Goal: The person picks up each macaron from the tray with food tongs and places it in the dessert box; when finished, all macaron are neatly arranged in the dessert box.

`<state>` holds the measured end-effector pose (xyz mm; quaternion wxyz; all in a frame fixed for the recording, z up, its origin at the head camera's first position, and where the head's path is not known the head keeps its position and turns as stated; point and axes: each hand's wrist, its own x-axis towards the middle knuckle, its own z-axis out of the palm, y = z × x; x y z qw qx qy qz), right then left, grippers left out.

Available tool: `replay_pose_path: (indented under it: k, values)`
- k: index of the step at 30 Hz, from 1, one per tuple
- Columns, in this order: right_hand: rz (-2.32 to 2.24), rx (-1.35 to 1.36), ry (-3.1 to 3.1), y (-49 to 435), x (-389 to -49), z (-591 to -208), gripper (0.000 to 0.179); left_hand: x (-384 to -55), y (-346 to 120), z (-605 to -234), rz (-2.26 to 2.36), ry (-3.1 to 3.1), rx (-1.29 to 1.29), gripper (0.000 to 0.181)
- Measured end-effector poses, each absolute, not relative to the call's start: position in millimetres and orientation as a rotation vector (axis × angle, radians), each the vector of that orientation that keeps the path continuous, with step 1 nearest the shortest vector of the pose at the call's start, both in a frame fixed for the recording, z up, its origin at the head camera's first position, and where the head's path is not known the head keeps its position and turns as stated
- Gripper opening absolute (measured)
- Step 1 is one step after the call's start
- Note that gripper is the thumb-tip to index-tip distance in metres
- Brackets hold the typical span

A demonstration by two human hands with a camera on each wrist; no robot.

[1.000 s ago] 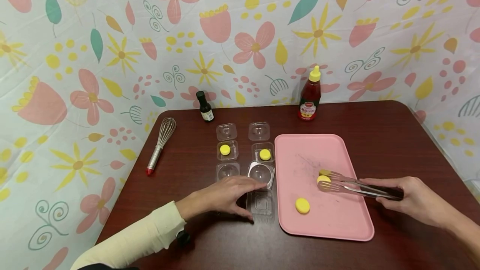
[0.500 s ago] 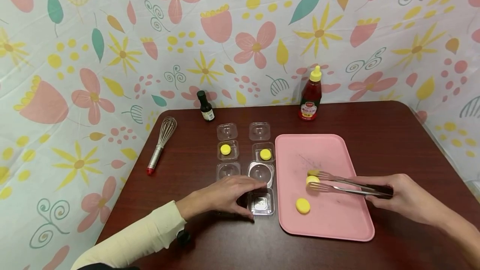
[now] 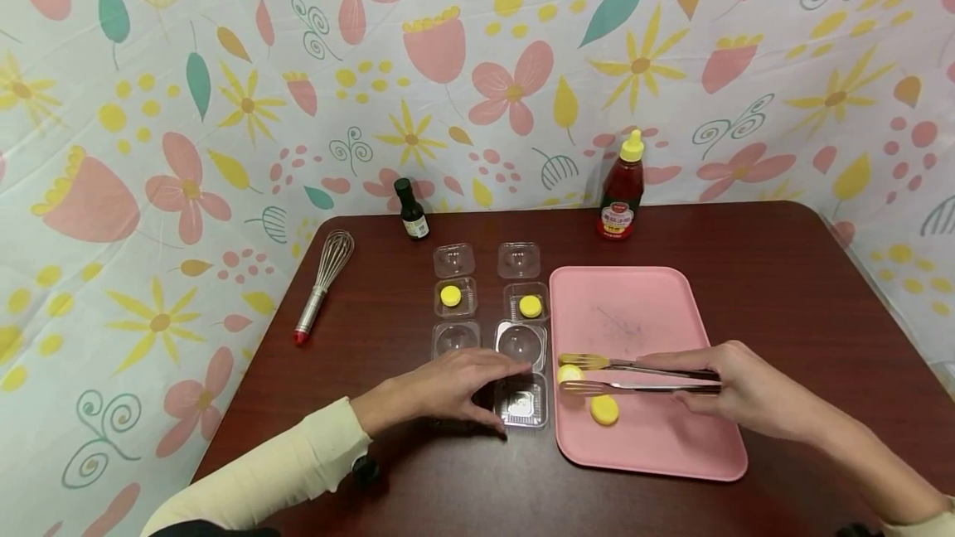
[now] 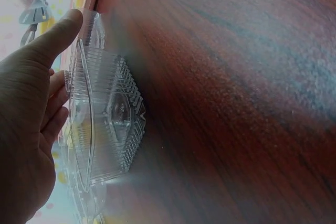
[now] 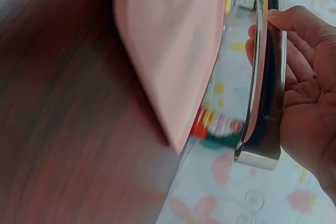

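My right hand (image 3: pixel 734 388) grips metal serving tongs (image 3: pixel 649 389), held flat over the left side of the pink tray (image 3: pixel 656 446). Between the tong heads is a yellow disc-shaped pastry (image 3: pixel 570 373). Another yellow disc (image 3: pixel 604 410) lies on the tray just below the tongs. My left hand (image 3: pixel 455 388), thumb and fingers spread, rests at the left side of an open clear plastic box (image 3: pixel 522 413). In the left wrist view, the thumb extends along the rim of that ribbed box (image 4: pixel 123 119), and the other fingers are partly hidden behind it. The right wrist view shows the tongs' bent end (image 5: pixel 257 158).
Two farther clear boxes each hold one yellow disc (image 3: pixel 451 296). Another box lid (image 3: pixel 455 336) shows beyond my left hand, which hides what lies below. A whisk (image 3: pixel 317 297) lies at left; a small dark bottle (image 3: pixel 412 210) and a red sauce bottle (image 3: pixel 621 189) stand behind.
My right hand has carried the tongs and the gripped yellow pastry leftward across the tray to its left edge. The left hand has stayed put beside the clear box.
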<state>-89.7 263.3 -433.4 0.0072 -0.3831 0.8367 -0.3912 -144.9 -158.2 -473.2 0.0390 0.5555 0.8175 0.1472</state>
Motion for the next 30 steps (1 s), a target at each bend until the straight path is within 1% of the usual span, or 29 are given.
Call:
replay_pose_path:
  k: [7, 12, 19, 24, 30]
  values:
    - [-1.202, -1.183, 2.472, 235, -97, -432, 0.069, -147, -157, -475, 0.438, 2.508, 1.703, 0.093]
    - [-1.152, -1.169, 2.476, 221, -99, -433, 0.069, -147, -156, -473, 0.427, 2.503, 1.683, 0.094]
    - [-1.087, -1.207, 2.518, 210, -100, -434, 0.063, -146, -156, -473, 0.407, 2.505, 1.657, 0.094]
    - [-1.078, -1.254, 2.52, 205, -103, -437, 0.064, -147, -156, -474, 0.402, 2.505, 1.646, 0.095]
    - [-1.047, -1.225, 2.521, 202, -103, -438, 0.063, -146, -155, -472, 0.396, 2.505, 1.648, 0.096]
